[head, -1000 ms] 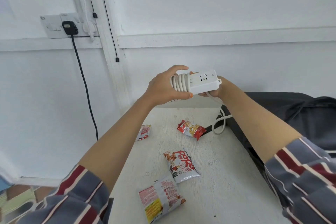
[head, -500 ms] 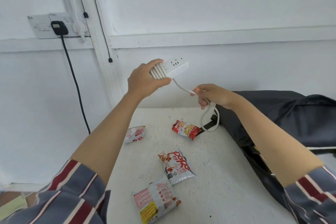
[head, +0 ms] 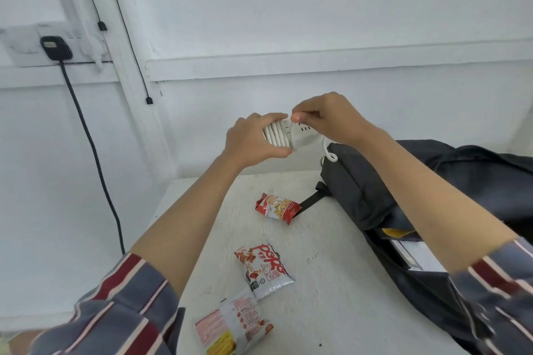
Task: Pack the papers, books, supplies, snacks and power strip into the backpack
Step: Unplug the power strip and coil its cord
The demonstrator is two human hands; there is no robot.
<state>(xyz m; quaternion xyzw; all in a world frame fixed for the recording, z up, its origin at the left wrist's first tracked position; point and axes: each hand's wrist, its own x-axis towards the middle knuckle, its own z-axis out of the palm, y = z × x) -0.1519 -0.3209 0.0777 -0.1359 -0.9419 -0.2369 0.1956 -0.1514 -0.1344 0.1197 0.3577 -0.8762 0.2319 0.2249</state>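
Gripping power strip (head: 300, 138): left hand (head: 251, 141); right hand (head: 326, 118) pinches cord.

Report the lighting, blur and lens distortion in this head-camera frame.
Head view: soft, even light, faint shadows on the table, no glare; the right sleeve at the lower corner is motion-blurred, the wall socket at the left edge smeared; the power strip and the Popo snack packet are sharp; the wall trim bows slightly from the wide-angle lens.
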